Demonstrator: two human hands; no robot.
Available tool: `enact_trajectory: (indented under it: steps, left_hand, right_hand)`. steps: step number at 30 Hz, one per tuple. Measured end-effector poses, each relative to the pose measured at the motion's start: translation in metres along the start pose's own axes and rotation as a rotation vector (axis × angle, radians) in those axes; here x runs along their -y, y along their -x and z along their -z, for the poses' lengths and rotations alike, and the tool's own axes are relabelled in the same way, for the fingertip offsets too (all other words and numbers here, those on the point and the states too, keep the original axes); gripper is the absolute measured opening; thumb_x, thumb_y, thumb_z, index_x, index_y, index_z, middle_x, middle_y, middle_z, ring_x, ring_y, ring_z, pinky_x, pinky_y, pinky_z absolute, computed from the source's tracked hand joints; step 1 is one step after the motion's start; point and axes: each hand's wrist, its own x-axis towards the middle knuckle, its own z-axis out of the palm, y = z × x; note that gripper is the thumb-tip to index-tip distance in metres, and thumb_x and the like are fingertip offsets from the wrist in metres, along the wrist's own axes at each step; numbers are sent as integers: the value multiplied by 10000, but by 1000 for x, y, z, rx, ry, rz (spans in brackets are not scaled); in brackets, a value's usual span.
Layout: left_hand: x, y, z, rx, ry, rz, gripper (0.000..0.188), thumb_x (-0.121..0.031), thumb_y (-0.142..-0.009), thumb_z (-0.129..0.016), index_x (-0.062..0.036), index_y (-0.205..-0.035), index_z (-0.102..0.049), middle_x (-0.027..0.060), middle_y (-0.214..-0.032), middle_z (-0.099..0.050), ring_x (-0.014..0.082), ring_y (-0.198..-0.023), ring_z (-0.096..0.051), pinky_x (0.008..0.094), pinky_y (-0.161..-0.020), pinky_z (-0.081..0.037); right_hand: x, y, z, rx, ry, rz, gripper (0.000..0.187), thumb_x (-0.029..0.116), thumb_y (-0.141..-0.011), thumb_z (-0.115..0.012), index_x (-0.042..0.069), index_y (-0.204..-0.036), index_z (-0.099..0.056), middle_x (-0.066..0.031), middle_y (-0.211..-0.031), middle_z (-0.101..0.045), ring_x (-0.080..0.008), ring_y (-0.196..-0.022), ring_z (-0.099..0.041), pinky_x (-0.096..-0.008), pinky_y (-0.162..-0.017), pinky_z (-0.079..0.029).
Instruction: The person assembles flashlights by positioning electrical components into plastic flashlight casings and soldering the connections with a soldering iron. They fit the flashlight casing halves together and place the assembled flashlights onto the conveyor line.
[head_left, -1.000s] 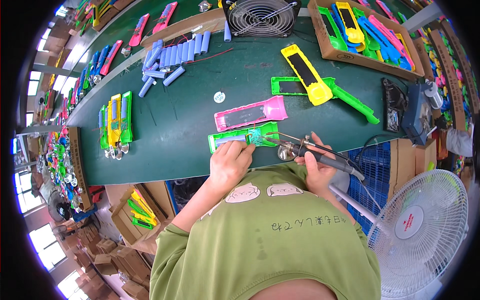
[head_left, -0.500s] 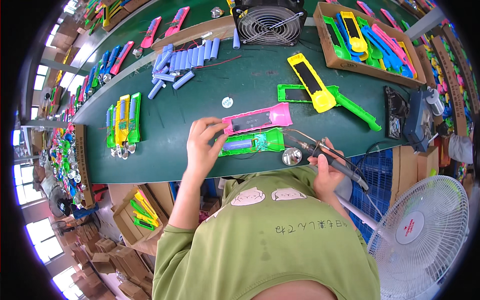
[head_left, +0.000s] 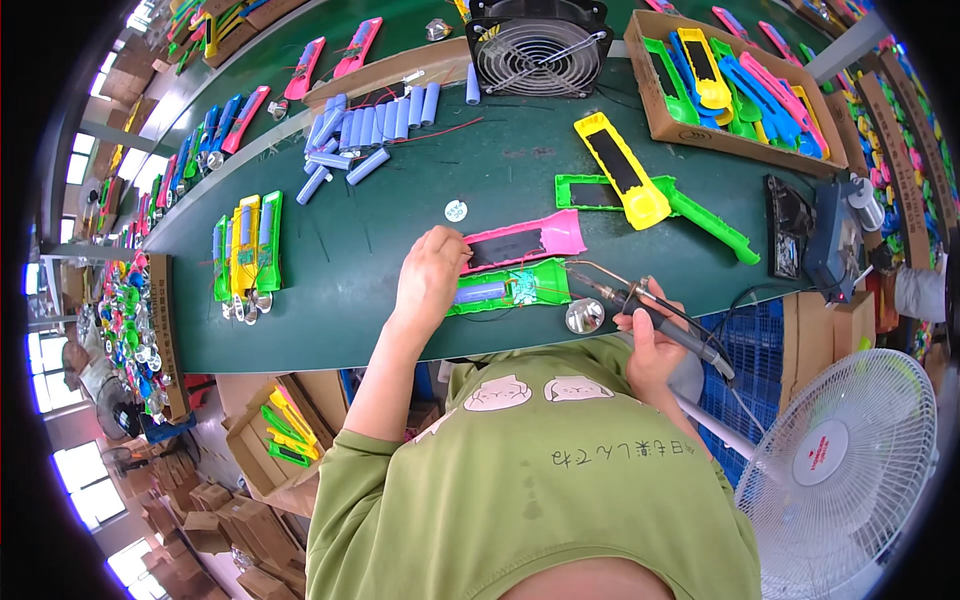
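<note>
My left hand [head_left: 432, 275] is closed at the left end of a pink plastic torch shell [head_left: 560, 233] with a dark strip inside; its fingertips are partly hidden. Just below the shell lies a green torch shell [head_left: 552, 283] holding a blue cylindrical battery [head_left: 480, 293] and a small circuit board [head_left: 522, 286]. A round silver reflector [head_left: 584, 315] sits by its right end. My right hand [head_left: 652, 330] grips a black-handled soldering iron [head_left: 665, 322], a thin bent tube running along it. The iron's tip points left, near the reflector and the green shell.
Loose blue batteries [head_left: 375, 125] are piled at the back left, near assembled yellow and green torch halves [head_left: 245, 245]. A black fan [head_left: 540, 50] stands at the back. Yellow and green shells [head_left: 625, 170] lie right of centre, below a cardboard box [head_left: 740, 140] of shells. A blue-grey device [head_left: 835, 240] is at right.
My left hand has moved slightly right and up, its fingers now more curled over the pink shell's end. The shine on the dark strip has faded. My right hand has hardly moved.
</note>
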Motion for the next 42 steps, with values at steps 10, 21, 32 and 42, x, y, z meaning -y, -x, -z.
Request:
enact_trajectory:
  steps: [10,21,32,42]
  left_hand:
    - [-10,6,45,477,-14,-38,1128,-343,-416,-823,-5,-1333,-259,207,-1341,-316,339,-1272,-274,415,-1050,-234]
    - [-7,49,9,-15,277,17,469,-88,-524,-769,-40,-863,-449,150,-974,-497,316,-855,-515,393,-770,-429]
    - [119,-61,109,-599,16,146,380,-43,-626,-734,-54,-821,-408,74,-842,-522,163,-739,-498,255,-664,-411]
    - [291,-290,64,-643,-4,602,484,-214,-589,-763,-7,-894,-450,186,-863,-545,336,-815,-556,417,-732,-448]
  right_hand:
    - [-8,-15,6,-54,74,84,241,-13,-798,-566,-73,-1026,-515,-189,-1176,-451,-212,-714,-638,-263,-624,-537]
    - [-4,-31,13,76,369,331,181,24,-810,-548,-24,-983,-528,-98,-757,-633,-147,-655,-609,-419,-904,-394]
    - [16,-67,-18,417,665,502,164,57,-769,-618,19,-910,-542,-57,-711,-652,-214,-660,-618,-420,-843,-424]
    - [6,-81,-38,410,641,397,270,-9,-688,-656,13,-929,-536,-92,-720,-659,-283,-725,-603,-367,-730,-470]
